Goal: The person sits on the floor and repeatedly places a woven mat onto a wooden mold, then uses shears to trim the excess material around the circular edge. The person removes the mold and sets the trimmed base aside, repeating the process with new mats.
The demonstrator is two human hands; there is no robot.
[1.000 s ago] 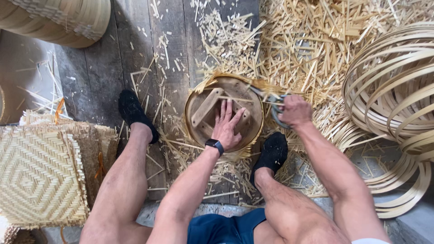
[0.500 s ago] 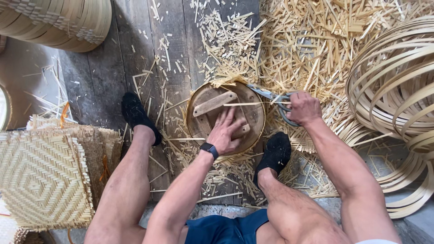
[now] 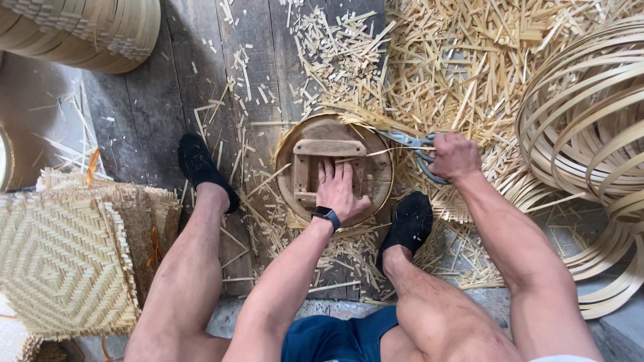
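Both hands have shifted: our left hand (image 3: 341, 192) now presses flat on the round wooden form (image 3: 334, 167), turned since, while our right hand (image 3: 453, 155) grips scissors (image 3: 414, 144) beside it.

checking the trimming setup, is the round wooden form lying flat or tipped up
Lying flat: the round wooden form rests face-up on the floor, left hand pressed on top.

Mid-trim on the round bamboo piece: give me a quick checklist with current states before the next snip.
1. Left hand flat on the wooden frame, pinning the round form: ok.
2. Right hand gripping the scissors: ok.
3. Blades at the rim: ok.
4. Left fingers clear of the blades: ok.
5. Blades open or closed: cannot tell.
6. Feet clear of the cut: ok.
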